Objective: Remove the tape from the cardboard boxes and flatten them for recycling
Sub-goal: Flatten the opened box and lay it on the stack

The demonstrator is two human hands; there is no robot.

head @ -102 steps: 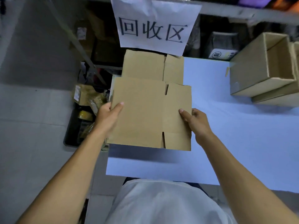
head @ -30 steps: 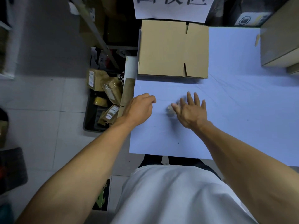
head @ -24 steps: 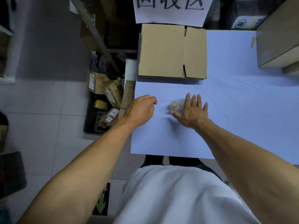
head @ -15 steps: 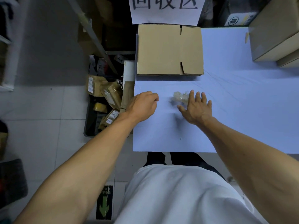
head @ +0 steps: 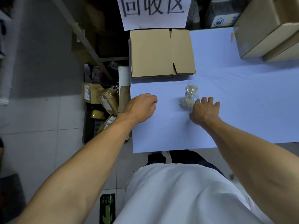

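A stack of flattened cardboard boxes lies at the table's far left corner, under a paper sign. A crumpled wad of clear tape sits on the blue table cover in front of the stack. My right hand rests just right of the wad, its curled fingers touching the wad's near edge; whether they pinch it is hidden. My left hand sits as a fist on the table's left edge, with nothing visible in it. Two assembled boxes stand at the far right.
A white sign with large black characters hangs behind the flat stack. On the floor left of the table, a dark bin holds several taped parcels. A small strip of tape lies beside the assembled boxes. A metal shelf leg slants at far left.
The flattened box I held 3.4 s ago now lies on the stack. My right hand's straight fingers have curled, and the tape wad has shifted slightly away from me. My left fist stayed put.
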